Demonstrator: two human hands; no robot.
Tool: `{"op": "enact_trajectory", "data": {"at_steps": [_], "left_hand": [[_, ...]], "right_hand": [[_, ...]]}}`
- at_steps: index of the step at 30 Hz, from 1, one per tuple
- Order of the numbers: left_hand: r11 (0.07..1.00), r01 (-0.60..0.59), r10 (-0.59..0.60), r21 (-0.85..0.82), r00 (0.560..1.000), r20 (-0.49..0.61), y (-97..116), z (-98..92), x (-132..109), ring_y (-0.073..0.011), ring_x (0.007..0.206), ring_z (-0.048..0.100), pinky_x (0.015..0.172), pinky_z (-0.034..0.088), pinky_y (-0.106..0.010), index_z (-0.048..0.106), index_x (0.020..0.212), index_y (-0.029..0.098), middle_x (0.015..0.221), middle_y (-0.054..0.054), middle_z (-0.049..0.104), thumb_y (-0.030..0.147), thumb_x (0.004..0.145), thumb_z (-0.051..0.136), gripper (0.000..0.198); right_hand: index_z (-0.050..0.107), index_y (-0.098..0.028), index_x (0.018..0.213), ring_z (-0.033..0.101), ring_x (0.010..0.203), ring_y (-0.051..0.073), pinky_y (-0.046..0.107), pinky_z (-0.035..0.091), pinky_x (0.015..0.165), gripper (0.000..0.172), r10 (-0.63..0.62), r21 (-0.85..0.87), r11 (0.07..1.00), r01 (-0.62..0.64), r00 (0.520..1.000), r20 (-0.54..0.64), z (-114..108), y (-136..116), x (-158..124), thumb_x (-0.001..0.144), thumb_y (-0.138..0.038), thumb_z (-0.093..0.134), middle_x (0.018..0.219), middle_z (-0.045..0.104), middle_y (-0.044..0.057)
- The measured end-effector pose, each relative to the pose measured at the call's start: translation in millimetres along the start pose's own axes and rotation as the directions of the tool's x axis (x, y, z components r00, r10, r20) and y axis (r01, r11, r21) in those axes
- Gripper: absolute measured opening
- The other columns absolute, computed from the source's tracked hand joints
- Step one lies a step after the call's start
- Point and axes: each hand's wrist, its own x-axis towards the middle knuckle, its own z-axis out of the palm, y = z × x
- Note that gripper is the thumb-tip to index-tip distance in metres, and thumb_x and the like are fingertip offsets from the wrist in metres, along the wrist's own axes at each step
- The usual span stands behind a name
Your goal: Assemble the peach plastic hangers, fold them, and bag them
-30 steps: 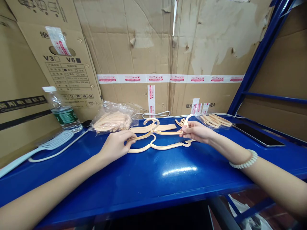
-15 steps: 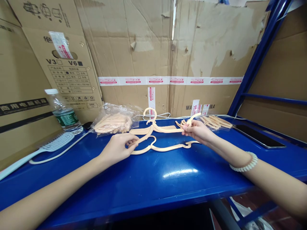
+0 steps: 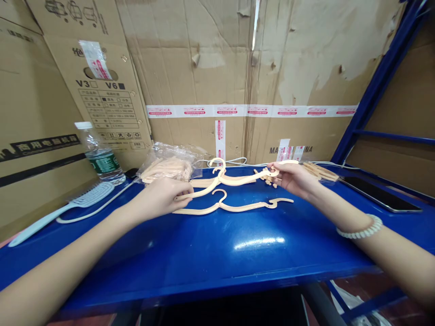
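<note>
A cream plastic clothes hanger (image 3: pixel 238 181) is held up between my hands, its hook upward. My left hand (image 3: pixel 165 198) is closed round the end of its left arm. At the other end, the fingers of my right hand (image 3: pixel 294 178) pinch the curled tip of the right arm. A second cream hanger (image 3: pixel 243 208) lies on the table just in front, partly under my left hand at its left end. Behind the held hanger lie more cream hanger parts (image 3: pixel 202 183), partly covered by it. Several small cream pieces (image 3: pixel 268 180) sit beside my right fingers.
On the blue table (image 3: pixel 210 253), a clear bag of cream parts (image 3: pixel 168 170) and another bag (image 3: pixel 319 171) lie at the back. A water bottle (image 3: pixel 103 158) and hairbrush (image 3: pixel 91 197) are left, a phone (image 3: pixel 380 194) right. Cardboard (image 3: pixel 190 81) stands behind; a white cable runs along it.
My hands have moved apart to the outer ends of the held hanger, the left one leftward and the right one rightward. The small pieces show more clearly. The view has shifted slightly.
</note>
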Motion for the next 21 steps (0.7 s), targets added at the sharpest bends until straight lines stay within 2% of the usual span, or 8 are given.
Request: {"op": "enact_trajectory", "data": {"at_steps": [3,5,7,10,14,18,21], "left_hand": [[0.999,-0.019,0.023,-0.028,0.989,0.143,-6.0,-13.6,-3.2,-0.0126,0.060,0.058,0.055,0.039,-0.021,0.067,0.078,0.020,0.069,0.000,0.066,0.024,0.080,0.053,0.014],[0.998,-0.017,0.027,-0.053,0.981,0.190,-7.6,-18.9,-5.6,-0.0125,0.060,0.058,0.055,0.038,-0.021,0.066,0.075,0.020,0.069,0.001,0.065,0.023,0.078,0.054,0.013],[0.996,-0.022,0.038,-0.081,0.979,0.203,-7.6,-20.7,-7.7,-0.0128,0.061,0.058,0.056,0.039,-0.021,0.067,0.073,0.020,0.070,0.001,0.064,0.023,0.079,0.056,0.013],[0.991,-0.019,0.047,-0.130,0.974,0.220,-4.7,-18.4,-9.4,-0.0133,0.065,0.060,0.059,0.040,-0.021,0.068,0.075,0.022,0.073,0.001,0.066,0.024,0.080,0.057,0.012],[0.992,-0.024,0.056,-0.123,0.963,0.263,2.8,-11.8,-8.5,-0.0146,0.066,0.059,0.058,0.040,-0.022,0.066,0.073,0.022,0.073,0.001,0.066,0.023,0.079,0.058,0.010],[0.990,-0.007,0.050,-0.144,0.955,0.292,8.1,-7.1,-6.9,-0.0146,0.063,0.057,0.057,0.039,-0.023,0.064,0.071,0.022,0.070,0.001,0.064,0.021,0.078,0.057,0.010],[0.987,0.008,0.042,-0.159,0.950,0.309,8.5,-5.7,-6.5,-0.0150,0.063,0.057,0.056,0.038,-0.023,0.063,0.072,0.021,0.070,0.001,0.063,0.024,0.079,0.057,0.010]], "right_hand": [[0.073,-0.016,0.088,0.066,0.073,0.015,0.026,0.054,0.068,0.020,0.050,-0.087,0.995,-0.042,0.993,0.103,-16.2,-3.9,3.7,0.070,-0.025,0.077,0.083,0.072,0.006],[0.074,-0.017,0.087,0.065,0.070,0.014,0.027,0.053,0.068,0.022,0.083,-0.232,0.972,-0.035,0.977,0.198,-26.2,-9.1,3.3,0.069,-0.028,0.078,0.083,0.072,0.005],[0.075,-0.017,0.086,0.064,0.069,0.014,0.028,0.052,0.068,0.022,0.140,-0.453,0.891,0.021,0.937,0.319,-33.6,-16.6,0.6,0.069,-0.029,0.079,0.080,0.072,0.004],[0.076,-0.019,0.088,0.064,0.072,0.015,0.028,0.050,0.066,0.022,0.247,-0.698,0.695,0.174,0.853,0.459,-37.7,-27.8,-5.3,0.071,-0.033,0.077,0.081,0.073,0.003],[0.076,-0.019,0.085,0.062,0.069,0.015,0.028,0.047,0.066,0.022,0.313,-0.785,0.538,0.307,0.792,0.524,-33.7,-32.4,-9.1,0.076,-0.039,0.072,0.078,0.071,0.002],[0.076,-0.019,0.080,0.061,0.074,0.017,0.031,0.044,0.071,0.024,0.304,-0.816,0.427,0.390,0.788,0.536,-30.6,-29.5,-7.5,0.073,-0.042,0.073,0.079,0.070,0.003],[0.076,-0.020,0.079,0.060,0.076,0.018,0.032,0.043,0.074,0.026,0.303,-0.826,0.385,0.412,0.789,0.534,-31.9,-27.9,-6.1,0.072,-0.045,0.073,0.080,0.069,0.003]]}}
